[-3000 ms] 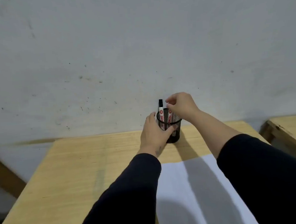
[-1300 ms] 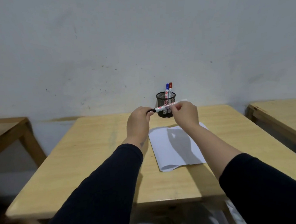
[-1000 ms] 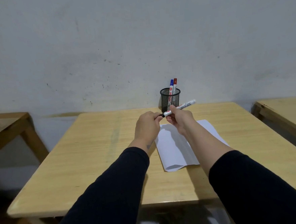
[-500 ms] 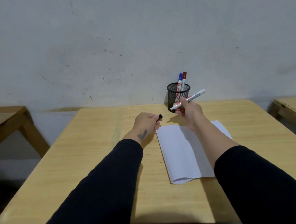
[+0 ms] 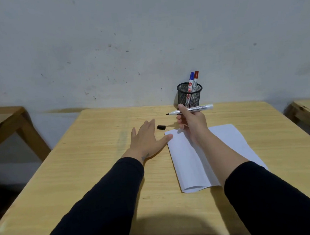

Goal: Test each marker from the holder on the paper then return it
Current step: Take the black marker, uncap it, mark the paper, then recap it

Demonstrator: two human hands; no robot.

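Observation:
My right hand [image 5: 192, 121] holds an uncapped white marker [image 5: 203, 107] level above the paper's far end, its dark tip pointing left. The marker's black cap [image 5: 161, 127] lies on the wooden table [image 5: 91, 158], just past my left hand [image 5: 147, 140]. That hand rests flat and open, its thumb touching the left edge of the white paper [image 5: 226, 145]. At the table's far edge stands a black mesh holder [image 5: 189, 95] with a blue-capped marker [image 5: 191, 81] and a red-capped marker [image 5: 196, 79] upright in it.
A grey wall rises right behind the table. Another wooden table [image 5: 2, 119] stands to the left and a third one [image 5: 309, 110] to the right, each with a gap between. The paper's near end curls up slightly.
My left hand pulled the cap off, set it on the table and opened flat beside the paper. My right hand keeps the marker, turned level with its tip to the left.

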